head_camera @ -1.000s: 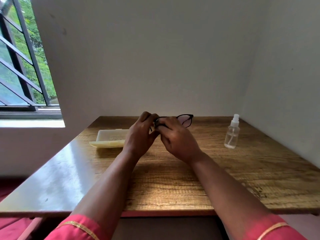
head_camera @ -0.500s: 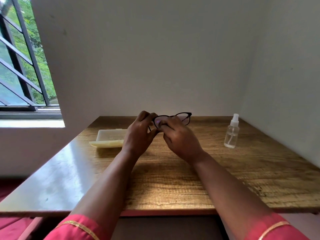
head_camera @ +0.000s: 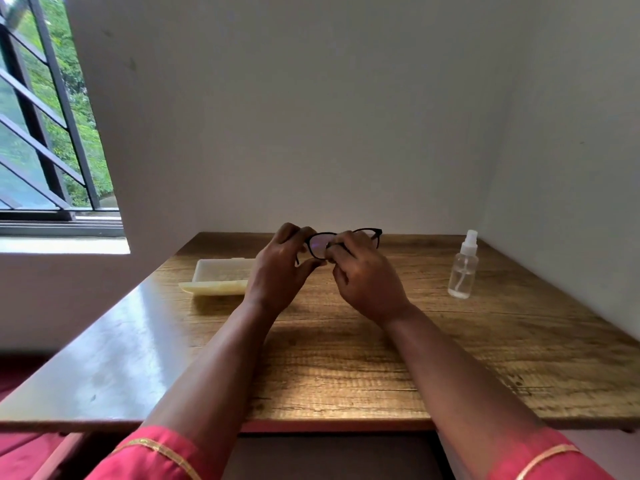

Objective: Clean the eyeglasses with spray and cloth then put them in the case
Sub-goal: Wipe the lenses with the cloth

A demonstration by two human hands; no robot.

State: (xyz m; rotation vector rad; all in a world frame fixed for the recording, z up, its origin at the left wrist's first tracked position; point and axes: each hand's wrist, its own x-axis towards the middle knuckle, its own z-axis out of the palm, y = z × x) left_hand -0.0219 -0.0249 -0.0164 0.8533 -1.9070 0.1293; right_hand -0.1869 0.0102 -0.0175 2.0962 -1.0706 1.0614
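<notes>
Black-framed eyeglasses are held up above the far middle of the wooden table. My left hand grips the frame's left end between thumb and curled fingers. My right hand pinches the left lens, with a small pale bit of cloth showing at its fingertips. The rest of the cloth is hidden. An open cream eyeglass case lies on the table to the left of my hands. A clear spray bottle with a white nozzle stands upright at the right.
White walls close off the table at the back and the right. A barred window with a sill is at the left. Glare from the window covers the table's left side.
The glasses have risen slightly and tilted, and my right fingers have shifted across the left lens. Both hands stay at about the same spot.
</notes>
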